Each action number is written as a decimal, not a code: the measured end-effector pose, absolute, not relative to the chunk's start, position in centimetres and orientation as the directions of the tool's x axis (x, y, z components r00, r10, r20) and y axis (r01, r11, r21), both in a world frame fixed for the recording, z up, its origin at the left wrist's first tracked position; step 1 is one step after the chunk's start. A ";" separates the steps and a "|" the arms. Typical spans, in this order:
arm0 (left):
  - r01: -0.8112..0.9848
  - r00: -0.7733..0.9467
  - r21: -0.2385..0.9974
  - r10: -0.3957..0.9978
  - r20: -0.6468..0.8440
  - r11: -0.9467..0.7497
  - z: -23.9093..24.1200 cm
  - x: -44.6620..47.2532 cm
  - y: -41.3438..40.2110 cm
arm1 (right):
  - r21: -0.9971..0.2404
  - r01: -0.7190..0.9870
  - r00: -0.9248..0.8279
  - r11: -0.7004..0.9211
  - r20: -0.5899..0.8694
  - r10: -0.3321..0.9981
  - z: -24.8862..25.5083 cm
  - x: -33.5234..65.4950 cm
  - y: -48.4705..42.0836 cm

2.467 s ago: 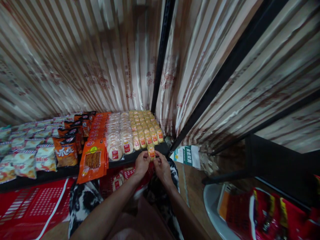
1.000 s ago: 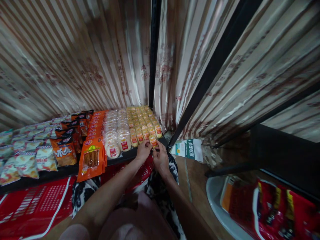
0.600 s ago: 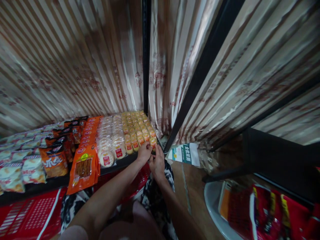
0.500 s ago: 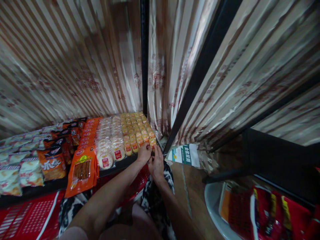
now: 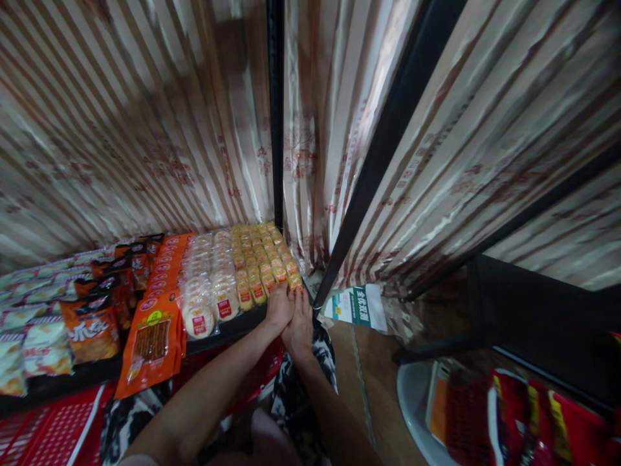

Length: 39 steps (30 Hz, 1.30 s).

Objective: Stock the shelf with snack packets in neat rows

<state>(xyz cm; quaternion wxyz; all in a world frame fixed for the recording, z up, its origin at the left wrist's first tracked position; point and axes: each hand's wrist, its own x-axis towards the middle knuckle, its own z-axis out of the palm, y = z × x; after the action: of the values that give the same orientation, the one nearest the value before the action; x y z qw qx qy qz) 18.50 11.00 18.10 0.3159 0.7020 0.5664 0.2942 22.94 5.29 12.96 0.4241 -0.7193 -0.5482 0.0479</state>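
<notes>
Small yellow packaged cakes (image 5: 257, 288) with orange labels stand in tight rows at the right end of a black shelf (image 5: 223, 338). My left hand (image 5: 280, 309) is at the front of the rightmost rows, its fingers bent inward against a front cake pack (image 5: 294, 281). Close beside it, touching, my right hand (image 5: 299, 325) has its fingers drawn together on the same pack from the right. My hands hide the lower part of that pack. Left of these rows lie clear-wrapped round white pastries (image 5: 198, 320) with red labels.
Orange snack bags (image 5: 151, 343), brown-orange bags (image 5: 92, 330) and white bags (image 5: 46, 346) fill the shelf leftward. Red baskets (image 5: 48, 421) sit below. A black post (image 5: 354, 213) and striped curtain stand behind. At right are a printed sheet (image 5: 356, 306) and a white tub (image 5: 410, 401).
Both hands have shifted slightly down and drawn closer together at the front cake pack. The head view has moved a little, so the shelf appears lower and further left.
</notes>
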 end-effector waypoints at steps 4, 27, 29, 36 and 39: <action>0.602 0.188 0.784 0.981 0.044 -0.150 18.0 18.9 11.5 | -0.669 0.741 0.414 -0.057 0.388 0.823 13.0 23.1 5.8; 0.517 0.190 0.842 0.980 0.066 -0.157 17.1 18.1 10.8 | -0.494 0.869 0.263 -0.039 0.394 0.881 13.2 23.4 6.1; 0.524 0.188 0.836 0.979 0.073 -0.163 17.0 18.1 10.7 | -0.476 0.879 0.248 -0.034 0.394 0.885 13.3 23.4 6.1; 0.533 0.191 0.831 0.979 0.065 -0.159 16.9 17.9 10.2 | -0.460 0.887 0.221 -0.043 0.340 0.914 13.2 23.6 6.0; 0.527 0.195 0.829 0.976 0.098 -0.189 16.2 17.7 9.8 | -0.533 0.843 0.303 -0.069 0.364 0.881 12.8 23.6 5.8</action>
<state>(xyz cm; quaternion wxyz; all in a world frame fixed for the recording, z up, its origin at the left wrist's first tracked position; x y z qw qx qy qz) 17.66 9.78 16.20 0.3373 0.6957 0.5400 0.3326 23.56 5.82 12.83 0.3429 -0.7306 -0.5898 0.0275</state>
